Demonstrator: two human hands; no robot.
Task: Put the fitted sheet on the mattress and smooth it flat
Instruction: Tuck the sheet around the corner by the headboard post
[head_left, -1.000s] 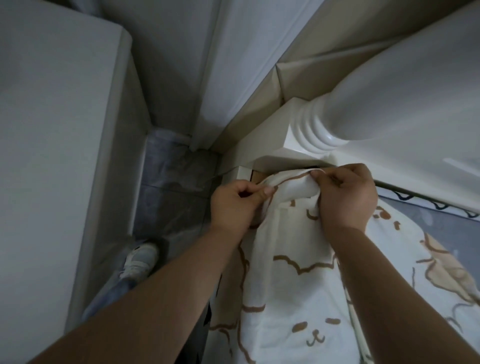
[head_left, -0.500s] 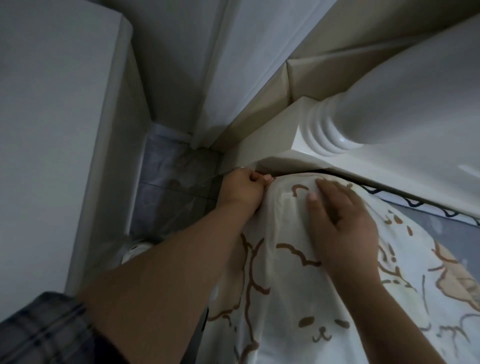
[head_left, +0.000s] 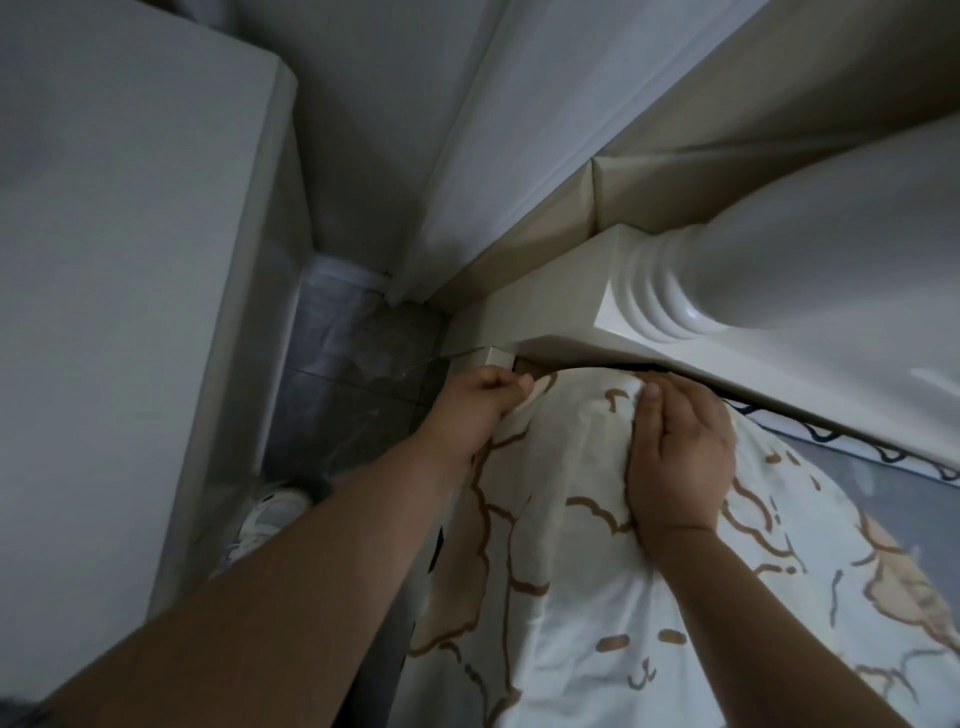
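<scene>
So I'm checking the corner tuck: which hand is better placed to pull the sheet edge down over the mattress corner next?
Probably the left hand. It already pinches the sheet edge at the outer side of the corner, beside the headboard. The right hand lies on top, pressing the fabric.

Dim room, low light. White cabinet fills left side. Grey marbled tile floor in narrow gap between it and the bed. White wall panels behind, beige padded panel to the right. Glossy cream bed frame with ribbed turned post. White shoe on floor.
</scene>
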